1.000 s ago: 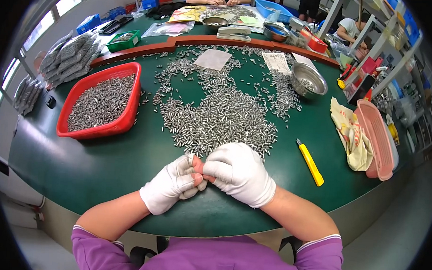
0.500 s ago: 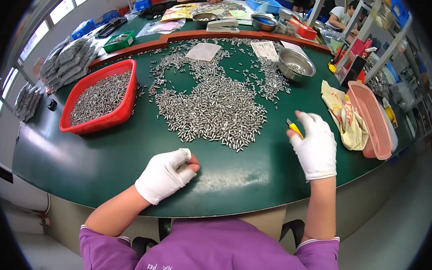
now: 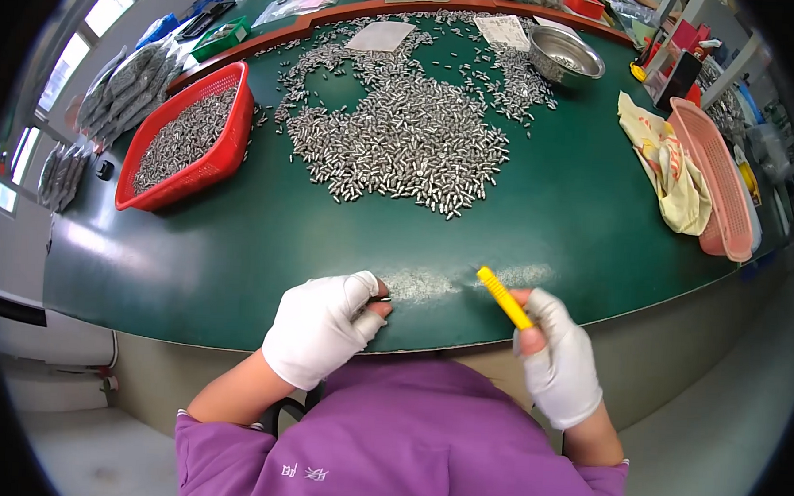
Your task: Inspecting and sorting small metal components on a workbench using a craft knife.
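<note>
In my right hand (image 3: 562,366), gloved in white with bare fingertips, is a yellow utility knife (image 3: 505,299). Its slim dark tip points up and left over the table. My left hand (image 3: 323,325), gloved alike, is closed near the table's front edge. Thumb and forefinger pinch what looks like a small metal piece (image 3: 384,299), mostly covered by the fingers. Beyond both hands lies a wide heap of small silver bullet-shaped metal pieces (image 3: 401,146) on the green table (image 3: 236,276).
A red plastic basket (image 3: 240,130) of the same pieces stands at left, beside stacked filled bags (image 3: 125,94). Far right are a steel bowl (image 3: 566,65), a crumpled yellowish bag (image 3: 662,162) and a pink basket (image 3: 714,186). A reddish-brown ledge (image 3: 354,14) borders the far side.
My right hand has come nearer and left, swinging the knife from beside the heap to the front edge. The left hand stays pinched, slightly right. The view has tilted down.
</note>
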{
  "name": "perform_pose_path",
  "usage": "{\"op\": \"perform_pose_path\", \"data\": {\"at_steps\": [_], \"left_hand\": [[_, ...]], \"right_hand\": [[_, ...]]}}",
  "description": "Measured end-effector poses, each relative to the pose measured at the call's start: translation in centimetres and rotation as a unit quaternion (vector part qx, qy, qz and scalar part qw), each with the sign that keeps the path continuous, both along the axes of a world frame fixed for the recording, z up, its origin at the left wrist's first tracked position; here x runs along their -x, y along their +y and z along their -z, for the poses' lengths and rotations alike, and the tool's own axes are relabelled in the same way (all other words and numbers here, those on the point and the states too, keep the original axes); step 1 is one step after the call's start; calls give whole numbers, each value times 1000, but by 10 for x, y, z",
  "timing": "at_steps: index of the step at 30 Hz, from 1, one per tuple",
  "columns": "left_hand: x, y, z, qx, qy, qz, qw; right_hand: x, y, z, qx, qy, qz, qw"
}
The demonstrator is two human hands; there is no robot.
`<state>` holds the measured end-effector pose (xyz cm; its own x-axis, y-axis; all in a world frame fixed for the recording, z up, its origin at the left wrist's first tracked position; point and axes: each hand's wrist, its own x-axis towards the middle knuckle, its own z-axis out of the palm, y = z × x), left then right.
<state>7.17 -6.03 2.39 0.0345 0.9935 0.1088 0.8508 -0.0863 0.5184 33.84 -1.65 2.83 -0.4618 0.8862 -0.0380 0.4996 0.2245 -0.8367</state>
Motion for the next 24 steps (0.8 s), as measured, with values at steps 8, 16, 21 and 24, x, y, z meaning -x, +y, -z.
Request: {"op": "perform_pose_path", "data": {"at_steps": [8,16,21,24], "left_hand": [[-3,-2,2,-12,-6,-8,1000],[-6,-2,5,-18,-1,-14,1000],[-8,-2,6,-17,-5,-28,999],[-7,-1,6,-18,3,-21,1000]], "right_hand": [[18,-30,18,-66,-106,-167,978],[36,-35,13,-134,-168,-150,965],[39,-34,11,-133,-177,-162,961],[38,-33,16,-129,-175,-166,962]]}}
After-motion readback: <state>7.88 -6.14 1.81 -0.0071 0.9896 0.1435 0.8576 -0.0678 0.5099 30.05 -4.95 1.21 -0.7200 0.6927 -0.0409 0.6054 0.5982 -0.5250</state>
